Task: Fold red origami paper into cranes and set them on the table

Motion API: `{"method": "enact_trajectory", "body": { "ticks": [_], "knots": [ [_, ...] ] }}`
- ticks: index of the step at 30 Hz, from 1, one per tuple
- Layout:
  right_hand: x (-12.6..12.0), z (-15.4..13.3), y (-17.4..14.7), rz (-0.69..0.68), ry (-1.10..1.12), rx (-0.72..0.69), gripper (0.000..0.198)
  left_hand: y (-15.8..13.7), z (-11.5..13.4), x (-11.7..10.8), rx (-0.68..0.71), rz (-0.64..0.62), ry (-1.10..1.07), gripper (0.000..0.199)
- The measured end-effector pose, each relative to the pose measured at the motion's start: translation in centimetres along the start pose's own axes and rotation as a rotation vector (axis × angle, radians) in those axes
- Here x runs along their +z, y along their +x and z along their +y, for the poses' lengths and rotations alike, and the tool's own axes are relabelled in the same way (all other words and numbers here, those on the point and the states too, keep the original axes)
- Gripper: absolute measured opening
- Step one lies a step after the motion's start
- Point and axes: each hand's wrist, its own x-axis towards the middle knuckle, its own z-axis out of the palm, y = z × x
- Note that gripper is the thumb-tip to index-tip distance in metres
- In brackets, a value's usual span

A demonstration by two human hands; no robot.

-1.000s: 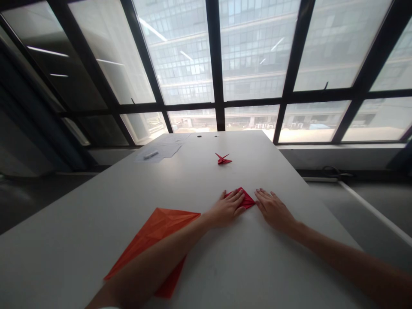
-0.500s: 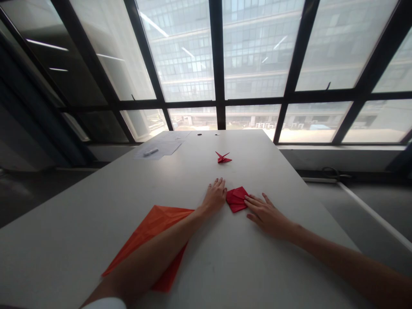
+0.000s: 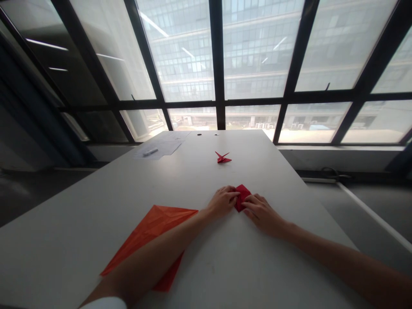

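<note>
A small folded sheet of red origami paper lies on the white table between my hands. My left hand has its fingers bent onto the paper's left edge, pinching it. On the opposite side, my right hand grips the right edge with thumb and fingers close together. Parts of the paper are covered by my fingertips. Under my left forearm is a larger orange-red sheet of paper, partly hidden by the arm. Farther off stands a folded red paper crane.
White printed sheets lie at the table's far left with a white marker-like object on them. The white table runs toward large windows. Two small round spots, one a dark hole, show near its far end.
My left hand has come right, curling its fingers onto the red paper's left edge. My right hand's fingers have bent from lying flat to gripping. The crane and larger sheet stay put.
</note>
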Motion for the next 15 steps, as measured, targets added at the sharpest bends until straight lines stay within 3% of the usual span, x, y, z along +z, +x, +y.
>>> {"method": "enact_trajectory", "body": {
  "ticks": [10,15],
  "knots": [
    [0.2,1.3,0.2,-0.009,0.087,0.006,0.031,0.0,0.3,-0.2,-0.041,-0.028,0.020,0.041],
    [-0.3,2.6,1.5,0.017,0.164,0.085,0.031,0.0,0.5,-0.3,-0.032,-0.058,0.028,0.043]
  ]
}}
